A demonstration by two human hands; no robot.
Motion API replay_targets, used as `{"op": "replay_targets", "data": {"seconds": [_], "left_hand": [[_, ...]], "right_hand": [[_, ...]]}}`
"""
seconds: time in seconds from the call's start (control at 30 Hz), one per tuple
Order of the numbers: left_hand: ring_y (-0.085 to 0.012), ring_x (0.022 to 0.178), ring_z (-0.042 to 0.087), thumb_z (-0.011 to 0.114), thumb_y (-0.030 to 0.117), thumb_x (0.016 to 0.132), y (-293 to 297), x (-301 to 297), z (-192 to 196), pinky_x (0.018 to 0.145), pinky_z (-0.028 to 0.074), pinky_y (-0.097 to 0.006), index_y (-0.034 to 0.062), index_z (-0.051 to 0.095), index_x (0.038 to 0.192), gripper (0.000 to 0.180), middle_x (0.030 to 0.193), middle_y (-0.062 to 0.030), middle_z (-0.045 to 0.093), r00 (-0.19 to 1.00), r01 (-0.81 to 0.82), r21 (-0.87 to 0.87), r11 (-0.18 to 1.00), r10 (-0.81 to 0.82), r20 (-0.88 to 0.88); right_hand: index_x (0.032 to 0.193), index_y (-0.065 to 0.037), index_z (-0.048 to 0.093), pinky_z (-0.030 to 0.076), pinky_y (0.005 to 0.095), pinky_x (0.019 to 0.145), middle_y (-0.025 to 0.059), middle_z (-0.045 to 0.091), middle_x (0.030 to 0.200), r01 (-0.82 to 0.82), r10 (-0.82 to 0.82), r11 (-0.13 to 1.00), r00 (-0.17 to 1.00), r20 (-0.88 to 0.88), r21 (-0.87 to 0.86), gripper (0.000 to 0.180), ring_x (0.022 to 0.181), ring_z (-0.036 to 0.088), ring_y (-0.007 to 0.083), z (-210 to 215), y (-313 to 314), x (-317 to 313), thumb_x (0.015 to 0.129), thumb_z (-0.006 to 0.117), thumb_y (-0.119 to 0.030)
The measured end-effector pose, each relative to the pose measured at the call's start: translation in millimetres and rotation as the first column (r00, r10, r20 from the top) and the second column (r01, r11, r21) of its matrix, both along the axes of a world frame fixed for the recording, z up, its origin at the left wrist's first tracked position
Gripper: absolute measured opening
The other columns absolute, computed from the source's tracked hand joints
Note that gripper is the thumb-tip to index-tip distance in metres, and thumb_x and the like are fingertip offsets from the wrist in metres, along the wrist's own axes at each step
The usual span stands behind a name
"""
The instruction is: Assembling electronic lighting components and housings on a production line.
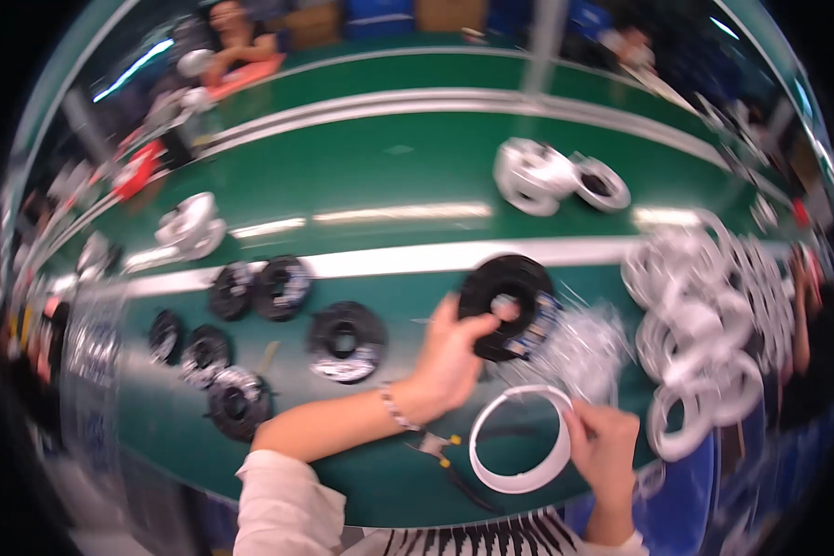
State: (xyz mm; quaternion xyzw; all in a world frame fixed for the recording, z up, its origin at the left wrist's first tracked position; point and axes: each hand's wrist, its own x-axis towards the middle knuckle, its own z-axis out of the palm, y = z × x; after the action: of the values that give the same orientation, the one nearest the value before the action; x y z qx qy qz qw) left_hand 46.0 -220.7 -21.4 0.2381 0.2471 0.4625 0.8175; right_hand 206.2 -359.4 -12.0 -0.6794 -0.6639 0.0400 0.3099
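My left hand (pixel 449 357) is closed on a black disc (pixel 491 278) with a round central hole, thumb across its face. A patch of the disc's right side looks blue and silvery, blurred by motion. Lower and to the right, my right hand (pixel 602 445) pinches the right rim of a white plastic ring (pixel 485 473), a hollow band tilted over the green table. Clear plastic bags (pixel 584 352) lie crumpled between the disc and the stacks of white rings. A small connector with yellow ends and a dark cable (pixel 431 445) lies under my left wrist.
Several similar black discs (pixel 346 343) lie on the left of the green table (pixel 417 505). Many white rings (pixel 704 324) are heaped at the right. White round assemblies (pixel 533 176) stand on the belt (pixel 380 176) beyond a white rail (pixel 380 259). A person (pixel 241 46) sits at the far left.
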Motion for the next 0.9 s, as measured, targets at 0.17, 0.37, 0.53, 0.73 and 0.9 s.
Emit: {"op": "replay_targets", "data": {"seconds": [0.17,0.37,0.53,0.73,0.9], "left_hand": [[-0.0195,0.107,0.050,0.046,-0.007,0.079,4,6,10,0.091,0.041,-0.036,0.0016,0.041,0.117,0.039,0.113,-0.0095,0.052,0.993,-0.028,0.016,0.999,0.026,0.113],[-0.0101,0.098,0.051,0.052,0.001,0.081,4,-7,0,0.086,0.040,-0.026,0.0029,0.048,0.112,0.031,0.105,-0.0034,0.056,0.980,-0.106,0.096,0.990,0.088,0.180],[-0.0097,0.096,0.050,0.049,0.004,0.084,11,2,0,0.086,0.038,-0.025,0.0029,0.040,0.117,0.035,0.106,-0.0034,0.053,0.972,-0.175,0.087,0.981,0.158,0.177],[-0.0148,0.107,0.046,0.046,-0.002,0.084,18,-5,3,0.090,0.040,-0.031,0.0071,0.031,0.125,0.045,0.116,-0.0056,0.047,0.969,-0.203,0.144,0.968,0.177,0.175],[-0.0156,0.110,0.045,0.046,-0.003,0.083,17,-12,0,0.091,0.040,-0.033,0.0081,0.034,0.123,0.043,0.117,-0.0057,0.047,0.963,-0.240,0.159,0.958,0.213,0.166]], "right_hand": [[0.075,0.002,0.061,0.041,0.0314,0.050,0.0121,0.057,0.059,0.006,-0.013,0.966,1.000,-0.026,-0.259,0.017,0.052,0.056,0.0240,-23,7,-10,0.064,0.066,-0.010],[0.121,0.006,0.034,0.029,0.0471,0.087,0.0240,0.038,0.122,-0.238,0.261,0.965,0.928,0.267,-0.114,0.093,0.105,0.039,0.0403,-4,0,-37,0.051,0.076,-0.040],[0.127,0.004,0.025,0.025,0.0466,0.098,0.0283,0.028,0.128,-0.306,0.405,0.844,0.902,0.149,-0.440,0.102,0.117,0.027,0.0453,10,6,-66,0.050,0.079,-0.035],[0.131,0.004,0.018,0.020,0.0483,0.100,0.0336,0.021,0.131,-0.263,0.429,0.792,0.882,0.196,-0.551,0.119,0.121,0.022,0.0459,27,13,-68,0.042,0.080,-0.044],[0.128,0.006,0.021,0.022,0.0496,0.096,0.0292,0.025,0.130,-0.216,0.355,0.831,0.915,0.191,-0.512,0.113,0.116,0.028,0.0424,7,22,-79,0.044,0.077,-0.045]]}}
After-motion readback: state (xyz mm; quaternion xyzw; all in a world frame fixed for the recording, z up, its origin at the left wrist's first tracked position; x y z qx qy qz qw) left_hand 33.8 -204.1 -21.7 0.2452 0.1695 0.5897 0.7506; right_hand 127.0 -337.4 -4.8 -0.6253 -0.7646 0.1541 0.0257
